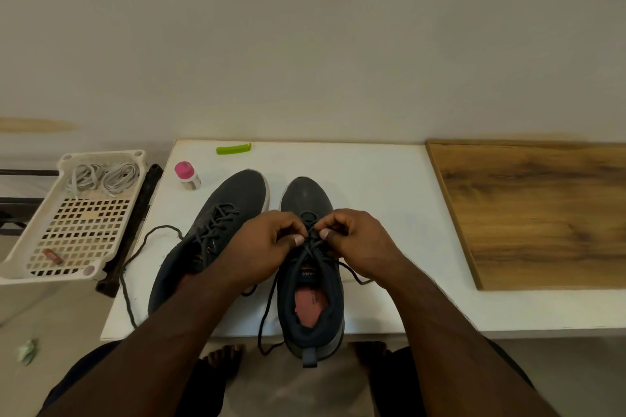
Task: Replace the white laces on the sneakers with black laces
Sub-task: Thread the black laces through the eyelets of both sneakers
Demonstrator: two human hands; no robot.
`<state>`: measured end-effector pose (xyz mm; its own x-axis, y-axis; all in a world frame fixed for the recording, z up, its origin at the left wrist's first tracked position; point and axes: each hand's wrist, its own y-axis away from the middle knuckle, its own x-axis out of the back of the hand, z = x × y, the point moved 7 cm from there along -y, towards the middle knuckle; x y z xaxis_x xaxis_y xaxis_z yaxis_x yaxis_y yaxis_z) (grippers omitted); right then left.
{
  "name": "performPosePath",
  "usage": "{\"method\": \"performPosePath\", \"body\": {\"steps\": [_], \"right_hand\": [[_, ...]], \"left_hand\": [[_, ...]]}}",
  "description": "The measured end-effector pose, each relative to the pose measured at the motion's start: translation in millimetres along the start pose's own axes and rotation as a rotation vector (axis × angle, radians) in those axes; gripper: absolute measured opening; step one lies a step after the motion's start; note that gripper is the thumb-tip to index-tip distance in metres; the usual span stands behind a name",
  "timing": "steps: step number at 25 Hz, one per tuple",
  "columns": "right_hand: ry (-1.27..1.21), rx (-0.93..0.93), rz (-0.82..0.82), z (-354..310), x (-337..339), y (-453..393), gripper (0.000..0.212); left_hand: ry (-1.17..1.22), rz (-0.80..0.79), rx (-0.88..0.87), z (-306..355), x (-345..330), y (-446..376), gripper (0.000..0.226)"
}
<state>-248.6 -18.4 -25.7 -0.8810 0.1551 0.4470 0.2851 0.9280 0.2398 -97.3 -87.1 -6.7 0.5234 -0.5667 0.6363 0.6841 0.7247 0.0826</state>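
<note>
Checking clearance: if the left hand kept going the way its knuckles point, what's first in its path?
The left hand points right, toward the right hand. It would probably first meet the black lace both pinch, then the right hand's fingers. Depth unclear.

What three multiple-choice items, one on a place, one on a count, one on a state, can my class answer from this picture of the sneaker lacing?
1. Where do the coiled white laces lie?
A. in the cream plastic basket
B. on the wooden board
C. inside a sneaker

2. How many dark grey sneakers stand on the white table?
A. one
B. two
C. three

3. What are both hands doing?
A. resting flat
B. pinching the black lace
C. lifting the pink-capped bottle

Key: A, the coils sit at the basket's far end; B, left sneaker and right sneaker; B, left hand and right hand meet at the right sneaker's eyelets.
</note>
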Motion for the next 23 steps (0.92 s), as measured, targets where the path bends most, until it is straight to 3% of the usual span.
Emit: {"method": "performPosePath", "body": {"steps": [4, 9, 13, 16, 20, 23], "right_hand": [[0.007, -0.015, 0.002, 2.3, -1.4, -0.2, 0.014], [0.036, 0.000, 0.007, 3.2, -1.4, -0.1, 0.013], [0.019, -0.015, 0.030, 3.2, -1.6, -1.1, 0.013], [-0.018, -0.004, 0.078, -4.5, 0.0, 1.2, 0.019], [0.350, 0.145, 0.052, -24.6, -7.0, -4.2, 0.026], [0.475, 0.178, 0.028, -25.2, -16.6, -9.4, 0.020]], "left_hand": [[0.184, 0.064, 0.160, -18.7, -1.5, 0.0, 0.014], [0.109, 0.002, 0.015, -8.8, -0.7, 0.1, 0.014], [0.279, 0.099, 0.178, -20.9, -0.4, -0.6, 0.011], [0.333, 0.077, 0.164, -21.7, 0.0, -1.1, 0.008], [0.428, 0.075, 0.210, -27.0, -1.3, -0.5, 0.019], [0.347, 0.064, 0.196, -28.8, -3.7, -3.6, 0.028]]}}
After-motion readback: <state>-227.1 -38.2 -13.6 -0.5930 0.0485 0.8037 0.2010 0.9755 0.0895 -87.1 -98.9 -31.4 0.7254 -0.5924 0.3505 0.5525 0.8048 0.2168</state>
